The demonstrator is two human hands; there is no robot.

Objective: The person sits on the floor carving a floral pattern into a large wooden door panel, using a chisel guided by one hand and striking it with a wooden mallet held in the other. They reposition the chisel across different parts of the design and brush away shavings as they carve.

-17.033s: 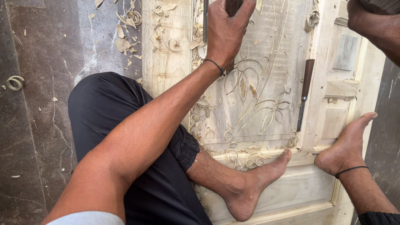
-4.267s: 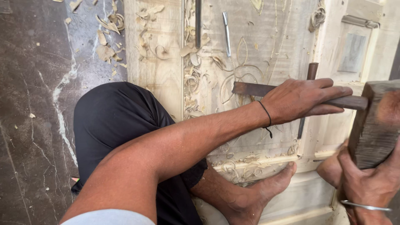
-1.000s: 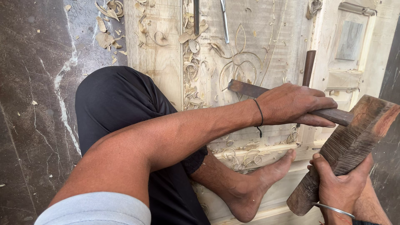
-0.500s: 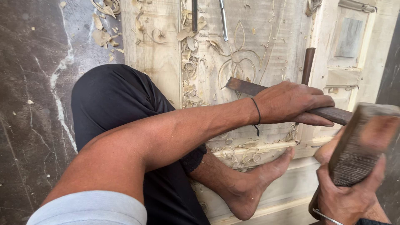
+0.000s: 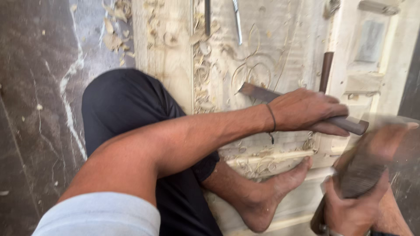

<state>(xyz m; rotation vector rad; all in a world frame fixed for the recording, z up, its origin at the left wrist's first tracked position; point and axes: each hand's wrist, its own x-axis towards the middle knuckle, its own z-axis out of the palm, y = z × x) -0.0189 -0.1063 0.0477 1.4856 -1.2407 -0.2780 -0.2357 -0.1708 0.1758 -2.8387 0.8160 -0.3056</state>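
Note:
My left hand (image 5: pixel 306 111) grips a long flat chisel (image 5: pixel 259 92), its blade tip resting on the carved pale wooden door panel (image 5: pixel 262 48) that lies flat on the floor. My right hand (image 5: pixel 350 212) holds a heavy wooden mallet (image 5: pixel 372 153), blurred with motion, just below and right of the chisel's handle end. A floral scroll pattern is cut into the panel around the blade. My bare foot (image 5: pixel 271 201) presses on the panel's lower rail.
Two more chisels (image 5: pixel 236 19) lie on the panel at the top, and a brown-handled tool (image 5: pixel 326 70) rests by the right stile. Wood shavings (image 5: pixel 116 35) litter the dark marble floor (image 5: pixel 35 109) to the left. My knee in black cloth (image 5: pixel 127 109) sits beside the panel.
The mallet has swung up toward the chisel handle from its lower position half a second ago. My left hand and the chisel have stayed in place.

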